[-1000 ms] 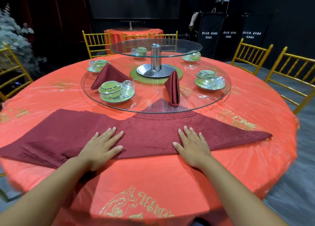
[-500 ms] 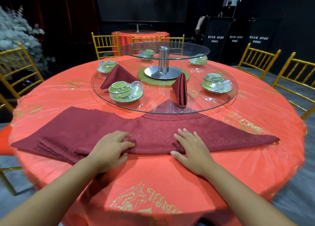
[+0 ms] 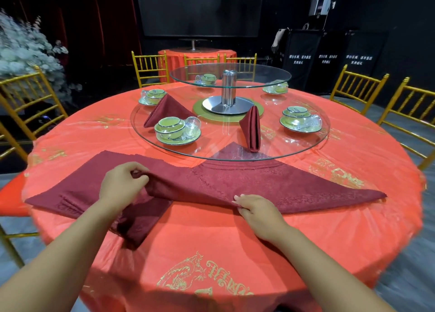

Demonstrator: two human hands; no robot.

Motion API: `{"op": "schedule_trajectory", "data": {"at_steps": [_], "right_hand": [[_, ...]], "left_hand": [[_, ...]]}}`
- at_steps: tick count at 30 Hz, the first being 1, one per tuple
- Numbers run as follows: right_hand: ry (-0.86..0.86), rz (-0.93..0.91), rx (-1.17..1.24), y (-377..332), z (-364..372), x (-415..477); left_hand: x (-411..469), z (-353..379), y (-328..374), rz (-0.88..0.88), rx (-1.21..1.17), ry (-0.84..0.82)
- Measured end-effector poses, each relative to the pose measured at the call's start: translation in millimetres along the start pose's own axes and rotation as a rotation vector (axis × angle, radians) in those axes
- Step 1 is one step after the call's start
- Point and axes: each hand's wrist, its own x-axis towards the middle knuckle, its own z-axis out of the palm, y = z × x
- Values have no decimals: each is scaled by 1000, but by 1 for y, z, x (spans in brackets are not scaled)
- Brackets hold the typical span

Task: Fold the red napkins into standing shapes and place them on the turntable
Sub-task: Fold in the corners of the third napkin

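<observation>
Both grips are narrow and hold cloth. The left hand (image 3: 122,185) has its fingers curled round the near hem of the napkin (image 3: 282,184) and holds it raised off the tabletop (image 3: 211,236). The right hand (image 3: 257,214) pinches the same hem lower, close to the surface. Its fingertips (image 3: 237,197) lie on top of the cloth and its thumb is hidden beneath.

Between the two grips the hem hangs in a slack line, sloping down from left to right. Under the raised part, just below the left grip, a darker layer of cloth shows. I cannot tell whether it belongs to this napkin.

The napkin is a wide, flat triangle whose long axis runs left to right across both grips. One tip lies well out to the left of the left grip, the other well out to the right of the right grip. Its apex points away from the grips and slips under the near rim of the glass turntable (image 3: 221,139), where it shows through the glass.

Judging by this, the coming fold carries the hem away from the person, toward that apex, along a crease parallel to the long axis. The left hand sits higher and nearer the apex, so it would lead.

Beyond the apex, on the turntable, a standing napkin (image 3: 251,130) rises ahead of the right grip. A tented napkin (image 3: 168,110) lies ahead of the left grip, behind a cup and saucer (image 3: 175,130).
</observation>
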Motion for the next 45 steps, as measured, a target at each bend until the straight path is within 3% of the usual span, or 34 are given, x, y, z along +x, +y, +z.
{"op": "schedule_trajectory", "data": {"at_steps": [4,6,8,10,14,16,21,28,34,39,45], "right_hand": [[-215,58,300,8,-27,-19],[-359,162,544,9,-43,-32],[-465,218,626,11,-55,-42],[-461,215,655,12,-59,-48],[-83,174,539,8,-45,-52],[25,121,392,6,-36,-53],[154,63,233,5,-24,-57],[104,-5,43,2,-21,-54],[-41,-101,-289,12,-13,-56],[-170,-178,-352,22,-5,-56],[-152,-201,-311,21,-6,-58]], "left_hand": [[3,3,16,-130,-593,-8],[5,11,28,-195,-764,-17],[9,24,41,-237,-821,-38],[13,41,54,-242,-794,-79],[19,76,76,-210,-638,-121],[23,92,83,-222,-569,-138],[32,116,85,-168,-240,-177],[37,132,81,-89,14,-186],[38,143,77,-64,139,-176],[36,152,72,-29,107,-148],[38,158,70,-12,-25,-105]]}}
